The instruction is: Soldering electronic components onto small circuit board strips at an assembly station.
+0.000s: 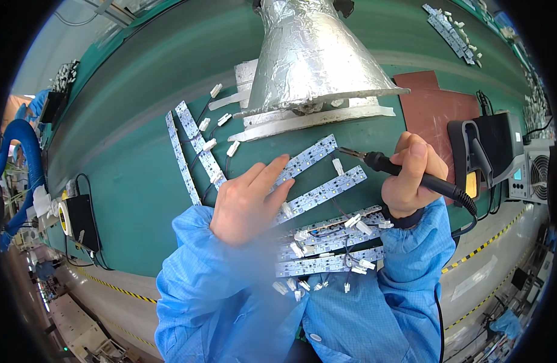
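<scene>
My right hand (413, 175) is closed around a soldering iron (384, 163), its tip pointing left. That tip sits at or just beside the right end of a white LED circuit strip (312, 156); contact cannot be made out. Over the strip's left part lies my left hand (251, 196), thumb and fingers apart, fingertips on or just above the board. A second LED strip (327, 192) lies just nearer to me, with a white connector (338, 167) between the two. Close to my body is a pile of wired LED strips (330, 257).
A foil-covered fume hood (318, 54) stands ahead on the green mat (130, 199). Two wired strips (197, 142) lie left. At right are a soldering station (493, 145) and a reddish-brown pad (433, 103). More strips (451, 33) lie far right; a black device (82, 221) sits left.
</scene>
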A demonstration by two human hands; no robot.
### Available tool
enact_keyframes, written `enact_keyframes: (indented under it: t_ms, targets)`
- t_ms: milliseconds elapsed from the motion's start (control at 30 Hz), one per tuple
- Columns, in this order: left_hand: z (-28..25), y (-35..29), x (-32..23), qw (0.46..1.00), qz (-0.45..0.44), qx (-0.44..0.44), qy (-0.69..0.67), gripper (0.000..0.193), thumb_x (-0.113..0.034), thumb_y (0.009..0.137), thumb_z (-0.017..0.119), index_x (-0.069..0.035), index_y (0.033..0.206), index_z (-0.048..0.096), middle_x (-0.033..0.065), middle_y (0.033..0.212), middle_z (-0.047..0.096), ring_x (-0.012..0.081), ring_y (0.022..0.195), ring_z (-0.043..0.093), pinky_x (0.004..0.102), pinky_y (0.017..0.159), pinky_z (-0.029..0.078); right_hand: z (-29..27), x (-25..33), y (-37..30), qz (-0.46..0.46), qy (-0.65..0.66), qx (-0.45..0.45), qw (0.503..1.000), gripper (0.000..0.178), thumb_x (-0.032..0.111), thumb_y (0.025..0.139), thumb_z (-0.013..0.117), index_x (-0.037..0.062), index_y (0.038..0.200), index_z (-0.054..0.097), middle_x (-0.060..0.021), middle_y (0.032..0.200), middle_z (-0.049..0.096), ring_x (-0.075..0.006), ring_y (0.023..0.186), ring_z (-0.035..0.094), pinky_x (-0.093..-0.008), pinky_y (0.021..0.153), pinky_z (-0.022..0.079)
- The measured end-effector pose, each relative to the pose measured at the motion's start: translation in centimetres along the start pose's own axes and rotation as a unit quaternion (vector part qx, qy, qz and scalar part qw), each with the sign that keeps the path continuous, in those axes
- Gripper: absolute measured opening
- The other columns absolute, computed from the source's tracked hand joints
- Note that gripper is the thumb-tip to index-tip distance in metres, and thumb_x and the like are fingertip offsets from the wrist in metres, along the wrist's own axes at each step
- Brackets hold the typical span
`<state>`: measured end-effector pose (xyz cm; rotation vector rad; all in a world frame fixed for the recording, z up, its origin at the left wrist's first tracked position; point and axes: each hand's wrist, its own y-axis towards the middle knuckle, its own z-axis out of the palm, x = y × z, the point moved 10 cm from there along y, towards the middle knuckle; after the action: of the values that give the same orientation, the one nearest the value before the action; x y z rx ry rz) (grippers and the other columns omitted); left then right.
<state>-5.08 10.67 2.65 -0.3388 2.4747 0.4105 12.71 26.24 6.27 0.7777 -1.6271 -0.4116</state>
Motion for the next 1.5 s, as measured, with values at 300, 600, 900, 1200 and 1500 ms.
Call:
enact_keyframes:
  t_ms: [300,600,900,1200,1500]
  targets:
    - [-0.2,0.0,0.1,1.0,-0.001,-0.01,-0.001,0.039,-0.007,0.082,0.076,-0.002,0.12,0.067,0.0102,0.07,0.054,0.0203,0.047,0.051,0.0333,0.044,0.042,-0.8,-0.5,0.4,-0.003,0.11,-0.04,0.993,0.042,0.014,0.099,0.047,-0.0027,0.061,0.045,-0.006,0.055,0.042,-0.012,0.051,0.034,-0.0293,0.049,0.026]
    - [-4.0,-0.2,-1.5,0.998,0.02,-0.051,0.042,0.038,-0.007,0.076,0.079,-0.002,0.112,0.069,0.0131,0.076,0.063,0.0299,0.062,0.06,0.0374,0.057,0.049,-4.0,-3.2,1.3,0.039,0.138,-0.133,0.981,0.038,0.015,0.1,0.049,0.0007,0.065,0.043,-0.0047,0.06,0.041,-0.012,0.053,0.038,-0.0284,0.048,0.029]
    - [-14.9,-10.2,8.0,0.93,-0.233,-0.283,-0.023,0.027,-0.01,0.093,0.067,0.003,0.117,0.066,0.0059,0.083,0.068,0.0089,0.069,0.059,0.0226,0.06,0.044,-4.0,-3.5,1.1,0.033,0.148,-0.129,0.98,0.037,0.012,0.101,0.047,0.0016,0.066,0.042,-0.0048,0.062,0.042,-0.011,0.053,0.037,-0.0265,0.044,0.027]
    - [-18.4,-17.3,17.2,0.82,-0.399,-0.396,0.108,0.032,-0.027,0.099,0.061,0.003,0.111,0.065,0.0055,0.077,0.068,0.0125,0.068,0.06,0.0271,0.064,0.048,-3.6,-3.1,1.3,0.021,0.152,-0.118,0.981,0.038,0.013,0.101,0.047,0.0012,0.066,0.042,-0.0046,0.062,0.043,-0.0118,0.055,0.036,-0.0271,0.05,0.028]
    - [-16.8,-13.9,12.1,0.829,-0.289,-0.316,0.36,0.039,-0.028,0.089,0.069,-0.003,0.119,0.061,0.0161,0.122,0.06,0.0343,0.118,0.054,0.0436,0.099,0.042,-3.8,-3.3,1.3,0.024,0.172,-0.111,0.978,0.037,0.01,0.101,0.047,0.0,0.066,0.042,-0.0047,0.063,0.043,-0.0116,0.056,0.036,-0.0279,0.054,0.031]
